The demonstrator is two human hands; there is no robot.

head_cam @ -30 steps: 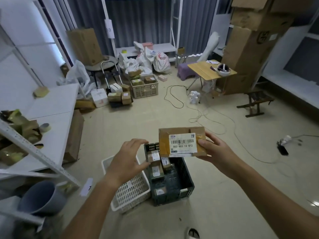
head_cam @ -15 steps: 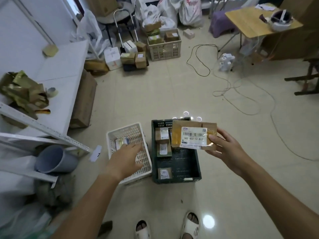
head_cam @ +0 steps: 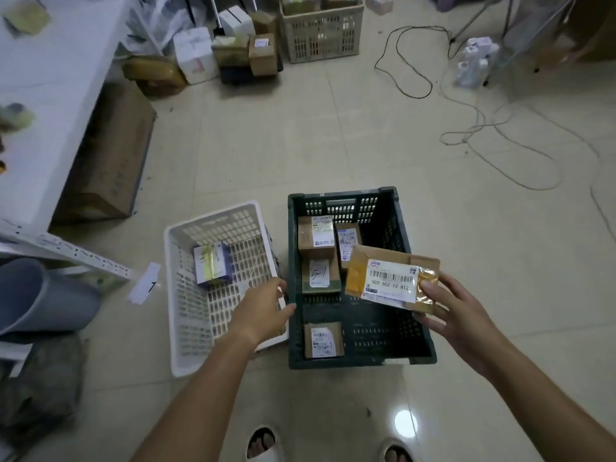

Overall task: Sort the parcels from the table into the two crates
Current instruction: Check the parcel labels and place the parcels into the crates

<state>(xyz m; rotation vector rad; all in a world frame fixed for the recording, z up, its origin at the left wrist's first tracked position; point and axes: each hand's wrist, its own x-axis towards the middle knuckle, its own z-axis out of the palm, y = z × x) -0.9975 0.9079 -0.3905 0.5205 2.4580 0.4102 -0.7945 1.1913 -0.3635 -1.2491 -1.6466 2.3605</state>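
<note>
My right hand (head_cam: 458,315) grips a flat brown parcel (head_cam: 388,276) with a white barcode label, held over the right side of the dark green crate (head_cam: 405,228). That crate holds several small labelled cardboard boxes (head_cam: 316,240). To its left stands a white crate (head_cam: 186,325) containing one small blue-and-yellow box (head_cam: 212,265). My left hand (head_cam: 263,311) hangs above the white crate's right rim with loosely curled fingers and holds nothing.
A white table (head_cam: 56,95) runs along the left, a brown carton (head_cam: 110,158) beneath it. A grey bucket (head_cam: 40,298) lies at lower left. A beige crate (head_cam: 321,31) and loose boxes sit at the back. Cables (head_cam: 500,151) trail across the floor on the right.
The view has tilted down toward the crates. My right hand has brought the parcel lower, over the green crate. My left hand has dropped to the white crate's rim.
</note>
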